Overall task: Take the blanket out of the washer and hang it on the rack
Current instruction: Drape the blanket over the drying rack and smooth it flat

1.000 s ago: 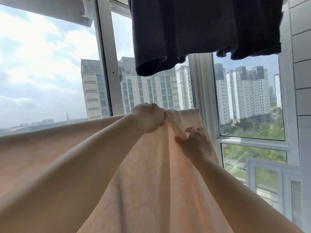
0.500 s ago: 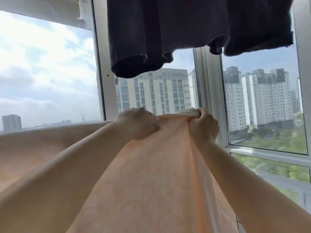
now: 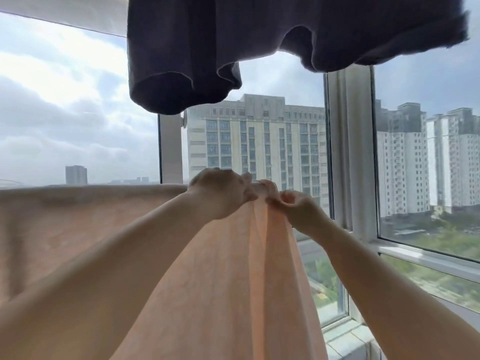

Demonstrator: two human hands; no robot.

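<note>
A pale peach blanket (image 3: 85,229) hangs in front of me, its top edge running level from the left side to the middle of the view. The bar under it is hidden by the cloth. My left hand (image 3: 220,193) grips the blanket's top edge near its right end. Just to the right, my right hand (image 3: 293,206) pinches the gathered right corner of the cloth. From that corner the blanket falls in long folds toward the bottom of the view. Both forearms reach forward over the cloth.
Dark garments (image 3: 197,48) hang overhead, just above my hands. Large windows with white frames (image 3: 348,141) stand close behind the blanket, with tall buildings outside. A white sill (image 3: 345,336) runs along the lower right.
My right hand has slid a little lower on the corner and now pinches it instead of a full fist grip. The view has shifted, bringing the dark garments further left and lower.
</note>
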